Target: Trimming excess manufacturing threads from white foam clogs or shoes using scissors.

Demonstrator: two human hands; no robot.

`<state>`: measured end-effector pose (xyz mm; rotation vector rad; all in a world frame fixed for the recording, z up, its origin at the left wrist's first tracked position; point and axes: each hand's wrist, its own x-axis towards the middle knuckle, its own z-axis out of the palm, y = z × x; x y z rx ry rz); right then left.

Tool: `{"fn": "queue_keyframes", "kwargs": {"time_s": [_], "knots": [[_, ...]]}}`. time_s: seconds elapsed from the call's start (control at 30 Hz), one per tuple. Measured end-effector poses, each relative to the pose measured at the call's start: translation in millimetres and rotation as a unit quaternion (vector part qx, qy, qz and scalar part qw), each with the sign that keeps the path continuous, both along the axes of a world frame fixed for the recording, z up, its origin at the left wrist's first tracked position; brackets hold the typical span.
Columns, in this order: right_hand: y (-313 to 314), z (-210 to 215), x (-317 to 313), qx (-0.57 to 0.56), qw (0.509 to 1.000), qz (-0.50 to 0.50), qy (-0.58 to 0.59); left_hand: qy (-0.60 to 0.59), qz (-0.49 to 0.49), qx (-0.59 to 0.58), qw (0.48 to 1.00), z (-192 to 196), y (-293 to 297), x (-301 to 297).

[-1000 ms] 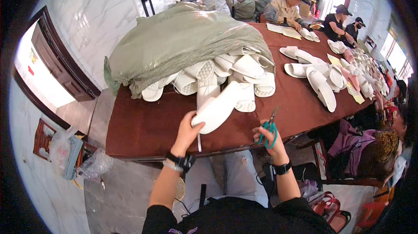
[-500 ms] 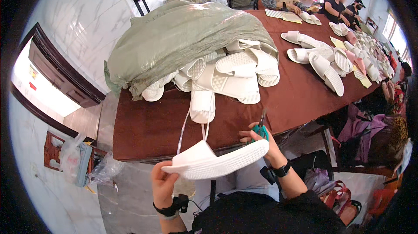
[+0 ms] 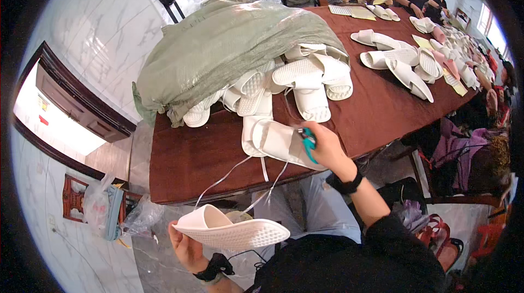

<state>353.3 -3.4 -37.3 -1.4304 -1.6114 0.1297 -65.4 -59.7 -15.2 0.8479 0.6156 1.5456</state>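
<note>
My left hand (image 3: 187,247) grips a white slipper (image 3: 232,234) by one end, tilted sole outward, near my lap off the table's front edge. Thin white ties (image 3: 226,174) run from it up to the slippers at the table edge. My right hand (image 3: 327,148) is closed round small scissors with teal handles (image 3: 308,143), their blades mostly hidden. That hand is over a white slipper (image 3: 277,139) at the front edge; whether it also grips the slipper, I cannot tell. More white slippers (image 3: 308,102) spill from a large green woven sack (image 3: 234,36).
A brown cloth covers the table (image 3: 349,118). Loose white slippers (image 3: 401,64) lie to the right, with yellow paper (image 3: 453,83) and a larger pile beyond. Several people sit along the far side. A chair with a plastic bag (image 3: 97,205) stands at left.
My left hand has drawn its slipper down and left, toward me. My right hand, with the scissors, has moved forward and left onto a slipper at the edge. Slippers at the sack's mouth have shifted.
</note>
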Motion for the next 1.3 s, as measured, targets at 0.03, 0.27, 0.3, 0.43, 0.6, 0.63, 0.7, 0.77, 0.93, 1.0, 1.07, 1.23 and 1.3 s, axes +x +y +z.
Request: {"fn": "queue_keyframes", "kwargs": {"time_s": [0.03,0.27,0.3,0.43,0.6,0.63,0.7,0.77,0.93,1.0,1.07,1.23,1.3], "knots": [[11,10,-4,0.004,1.0,0.002,0.001,-0.009,-0.021,-0.021,1.0,-2,-1,-5],[63,41,-28,0.059,0.927,0.179,-0.325,-0.016,-0.076,-0.075,0.994,-30,9,13],[70,35,-29,0.091,0.924,0.171,-0.329,-0.018,-0.084,-0.069,0.994,-32,8,19],[74,19,-32,0.023,0.956,0.116,-0.268,-0.043,-0.129,-0.072,0.988,-42,2,23],[45,14,-20,-0.059,0.991,0.002,0.12,-0.102,-0.1,-0.069,0.987,-62,-6,7],[44,4,-13,-0.047,0.976,-0.018,0.214,-0.104,-0.127,-0.098,0.982,-47,-7,15],[40,-8,-7,-0.107,0.862,0.051,0.493,-0.137,-0.14,-0.114,0.974,-43,-4,32],[32,-5,-15,-0.083,0.82,0.061,0.564,-0.267,-0.16,-0.128,0.941,-58,5,42],[37,-12,-16,0.03,0.756,0.053,0.651,-0.109,-0.186,-0.103,0.971,-34,9,102],[42,-13,-11,0.066,0.795,0.043,0.601,-0.115,-0.205,-0.113,0.966,-32,11,111],[36,-9,-7,0.051,0.786,0.059,0.614,-0.144,-0.219,-0.138,0.955,-23,10,119],[24,0,4,0.027,0.97,-0.113,0.211,-0.202,-0.216,-0.176,0.939,-31,20,101],[20,13,10,0.004,0.992,-0.126,-0.008,-0.07,-0.129,-0.053,0.988,-20,24,93]]}}
